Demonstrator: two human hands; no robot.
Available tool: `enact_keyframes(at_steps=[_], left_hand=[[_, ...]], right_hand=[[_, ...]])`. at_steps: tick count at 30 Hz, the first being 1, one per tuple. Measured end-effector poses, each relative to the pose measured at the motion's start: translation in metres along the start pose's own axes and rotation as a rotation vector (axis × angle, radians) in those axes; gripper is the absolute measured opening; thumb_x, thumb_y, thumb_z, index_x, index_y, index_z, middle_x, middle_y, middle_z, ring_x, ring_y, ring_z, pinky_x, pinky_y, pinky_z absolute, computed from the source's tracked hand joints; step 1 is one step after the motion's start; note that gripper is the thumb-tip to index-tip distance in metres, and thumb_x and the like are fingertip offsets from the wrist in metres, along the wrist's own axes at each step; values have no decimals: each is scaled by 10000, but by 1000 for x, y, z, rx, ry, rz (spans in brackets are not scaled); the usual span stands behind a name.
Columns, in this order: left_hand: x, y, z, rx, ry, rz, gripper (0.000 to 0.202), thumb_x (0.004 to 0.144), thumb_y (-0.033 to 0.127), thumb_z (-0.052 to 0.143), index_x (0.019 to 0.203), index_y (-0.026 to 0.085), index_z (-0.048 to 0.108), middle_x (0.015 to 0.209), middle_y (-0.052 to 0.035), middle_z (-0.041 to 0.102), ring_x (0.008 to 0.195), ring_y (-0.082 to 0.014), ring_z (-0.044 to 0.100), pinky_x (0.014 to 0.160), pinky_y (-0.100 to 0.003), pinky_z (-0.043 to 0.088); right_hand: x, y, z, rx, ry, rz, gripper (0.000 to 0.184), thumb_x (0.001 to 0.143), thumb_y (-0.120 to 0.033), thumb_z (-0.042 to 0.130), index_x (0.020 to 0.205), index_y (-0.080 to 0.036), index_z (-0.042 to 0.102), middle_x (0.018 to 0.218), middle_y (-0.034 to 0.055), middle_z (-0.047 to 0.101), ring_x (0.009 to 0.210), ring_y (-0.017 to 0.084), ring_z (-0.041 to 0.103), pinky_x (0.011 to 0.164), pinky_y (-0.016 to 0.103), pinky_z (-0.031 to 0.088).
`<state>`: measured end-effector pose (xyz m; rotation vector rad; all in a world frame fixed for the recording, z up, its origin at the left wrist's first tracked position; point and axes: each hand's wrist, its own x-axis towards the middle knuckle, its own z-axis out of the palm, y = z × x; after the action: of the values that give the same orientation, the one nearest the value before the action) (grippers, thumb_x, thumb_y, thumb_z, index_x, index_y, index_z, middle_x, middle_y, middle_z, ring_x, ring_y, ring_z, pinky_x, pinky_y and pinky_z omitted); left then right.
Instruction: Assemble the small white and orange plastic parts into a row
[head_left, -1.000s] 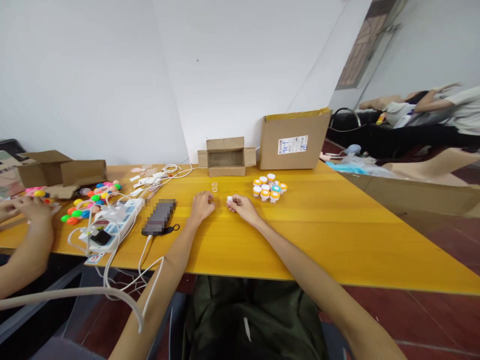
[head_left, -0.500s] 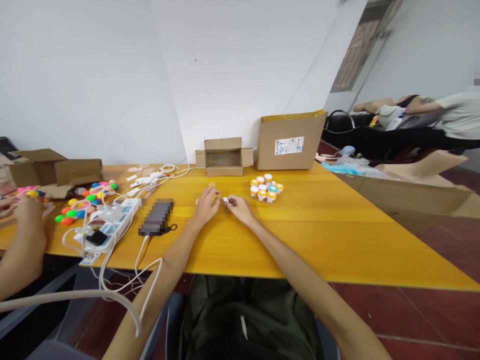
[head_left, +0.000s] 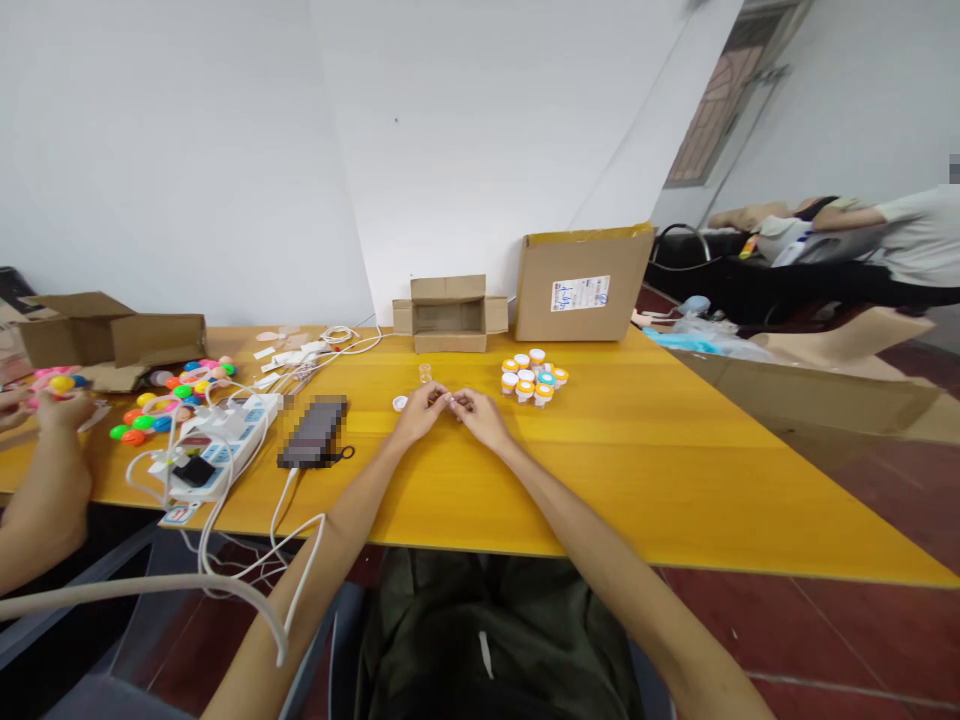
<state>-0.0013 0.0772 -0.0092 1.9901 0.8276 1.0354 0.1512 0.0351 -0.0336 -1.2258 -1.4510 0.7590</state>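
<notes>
My left hand [head_left: 421, 410] and my right hand [head_left: 480, 414] meet fingertip to fingertip over the table. Both pinch a small white piece [head_left: 451, 401], mostly covered by the fingers; its kind is too small to tell. Left of my left hand, a round white cap [head_left: 400, 404] lies on the wood. Just behind that hand stands a little clear container [head_left: 425, 373]. Beyond my right hand, several small jars with white and orange lids [head_left: 526, 376] stand in a cluster, one of them with a teal lid [head_left: 546, 379].
At the back of the yellow table [head_left: 645, 480] are an open small carton [head_left: 450, 318] and a large labelled box [head_left: 583, 285]. A phone [head_left: 315, 432], a power strip [head_left: 232, 448] with cables and colourful balls [head_left: 184, 392] lie left, near another person's arm [head_left: 56, 460].
My left hand has come right and closed its fingers at the white piece in my right hand. The white cap and clear container now show more fully.
</notes>
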Motion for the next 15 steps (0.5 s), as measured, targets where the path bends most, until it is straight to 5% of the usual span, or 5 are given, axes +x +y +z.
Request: enact_keyframes(at_steps=[8,15], left_hand=[[2,0,-3,-190,-25,-102,307,784,491,758,769,195,679,666,11,655,648,-151,616,670,-288,526],[1,3,-7,-284,-101,-163,363,698,492,831,846,186,705,783,-27,727,756,-169,668,726,-299,534]], right_hand=[[1,-2,-6,-160,-10,-44,205,893,-365,607,765,-229,690,743,14,738,724,185,668,705,286,512],[1,-7,-5,-272,-21,-1,246,937,-264,542,719,-230,651,709,4,715,722,174,663,712,266,474]])
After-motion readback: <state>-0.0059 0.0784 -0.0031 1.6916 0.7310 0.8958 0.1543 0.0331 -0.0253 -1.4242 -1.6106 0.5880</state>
